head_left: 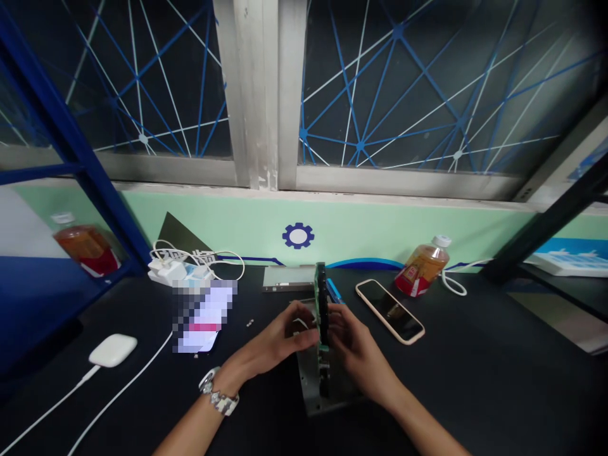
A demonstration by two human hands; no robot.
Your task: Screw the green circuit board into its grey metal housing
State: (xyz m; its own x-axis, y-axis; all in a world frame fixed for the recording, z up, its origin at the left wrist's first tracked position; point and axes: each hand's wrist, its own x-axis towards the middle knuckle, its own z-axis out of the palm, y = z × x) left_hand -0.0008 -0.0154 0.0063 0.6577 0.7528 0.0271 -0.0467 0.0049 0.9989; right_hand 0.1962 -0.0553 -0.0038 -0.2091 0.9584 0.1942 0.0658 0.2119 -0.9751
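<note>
**Green circuit board (322,297) held upright**

On the black bench (475,373), a metal plate (311,386) lies beneath the left hand (280,332) and right hand (356,354). Fingers (339,329) close narrowly on the board at the plate's 12 o'clock. Stiff, likely fragile: hold by edges.

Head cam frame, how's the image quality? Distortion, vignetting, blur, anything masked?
Head view: wide-angle distortion tilts the window mullion, and the corners fall dark. Head view: a pixelated mosaic patch masks something beside the left hand. Head view: that hand, the right hand and the green circuit board show no heavy blur.
</note>
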